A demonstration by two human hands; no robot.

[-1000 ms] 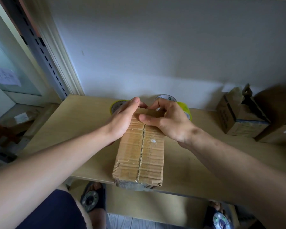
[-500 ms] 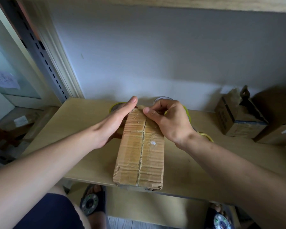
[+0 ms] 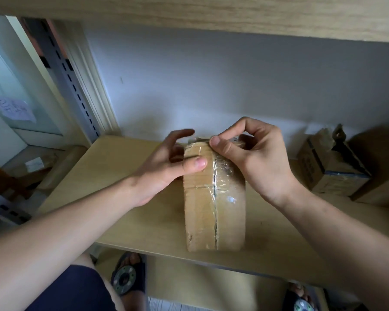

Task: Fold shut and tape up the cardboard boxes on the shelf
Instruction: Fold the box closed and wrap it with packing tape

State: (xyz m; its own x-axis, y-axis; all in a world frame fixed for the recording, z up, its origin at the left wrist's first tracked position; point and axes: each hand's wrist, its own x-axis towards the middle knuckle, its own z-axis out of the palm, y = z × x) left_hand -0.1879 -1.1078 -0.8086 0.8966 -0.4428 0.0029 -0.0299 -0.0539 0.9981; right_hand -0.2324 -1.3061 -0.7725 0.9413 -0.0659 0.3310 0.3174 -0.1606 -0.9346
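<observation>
A closed cardboard box [image 3: 213, 209] lies lengthwise on the wooden shelf [image 3: 121, 176], its near end at the front edge. Clear tape [image 3: 222, 176] runs over the middle seam on the far half. My right hand [image 3: 254, 158] is at the box's far end, where thumb and curled fingers pinch the clear tape against the edge. My left hand [image 3: 164, 167] is at the box's far left corner. Its thumb presses on the left flap and its fingers are spread loosely beyond the box. What lies behind the hands is hidden.
Two more cardboard boxes stand at the right: one with raised flaps [image 3: 330, 167] and a darker one [image 3: 382, 167] against it. An upper shelf board [image 3: 189, 14] hangs overhead. A slotted metal upright [image 3: 61, 70] stands at the left. Sandalled feet [image 3: 128, 274] show below.
Clear tape now covers the far part of the seam. My right hand has gone from resting on the flaps to pinching tape at the far edge. The tape rolls are out of sight.
</observation>
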